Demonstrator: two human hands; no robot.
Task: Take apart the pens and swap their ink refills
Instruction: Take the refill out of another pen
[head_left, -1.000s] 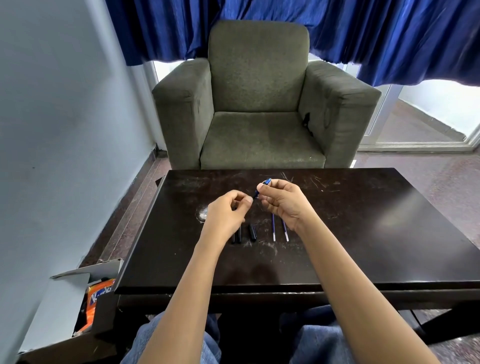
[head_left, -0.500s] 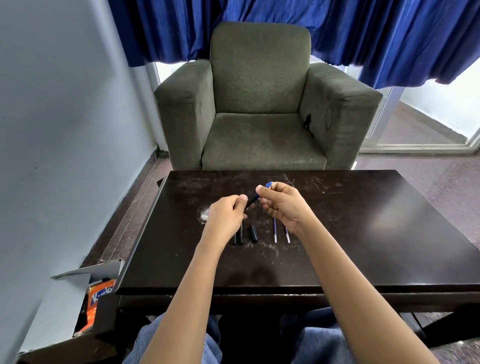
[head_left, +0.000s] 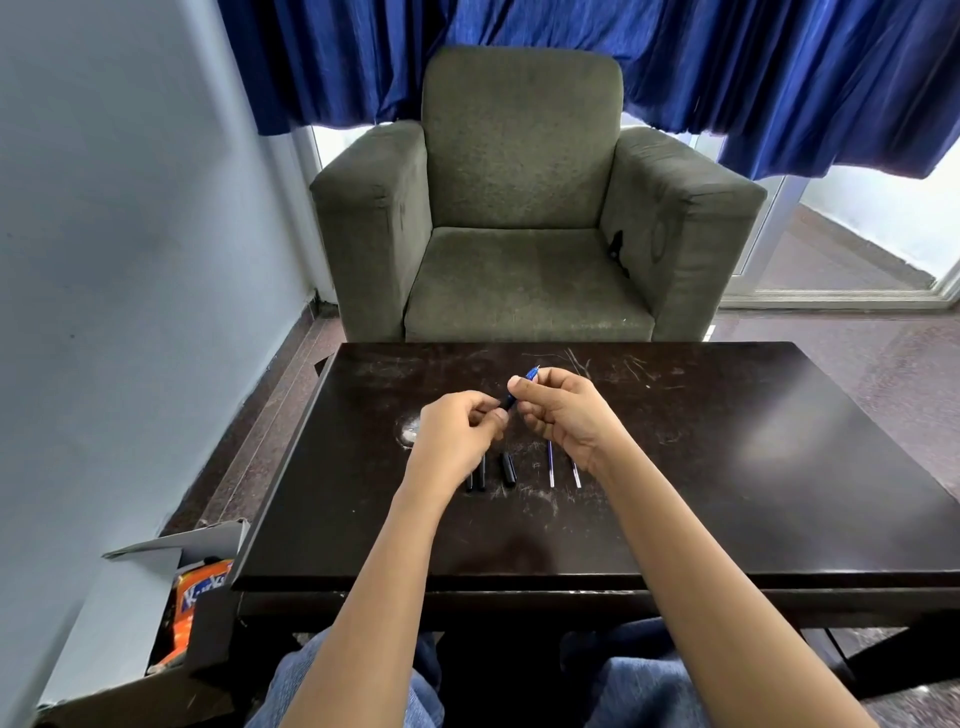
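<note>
Above the middle of the dark table (head_left: 727, 467) both my hands hold one blue pen piece (head_left: 531, 375). My right hand (head_left: 563, 415) grips its upper part, with the blue tip poking out past the fingers. My left hand (head_left: 460, 434) pinches its dark lower end (head_left: 508, 401). Under my hands on the table lie black pen parts (head_left: 508, 470) and two thin ink refills (head_left: 550, 470), side by side. My left hand hides the upper ends of the black parts.
A grey-green armchair (head_left: 524, 208) stands just behind the table's far edge. A wall runs along the left. An open cardboard box (head_left: 171, 582) with an orange packet sits on the floor by the table's front left corner. Blue curtains hang at the back.
My left hand has closed the gap to my right hand and now pinches the pen's lower end. The right hand keeps its hold. The parts on the table have not moved.
</note>
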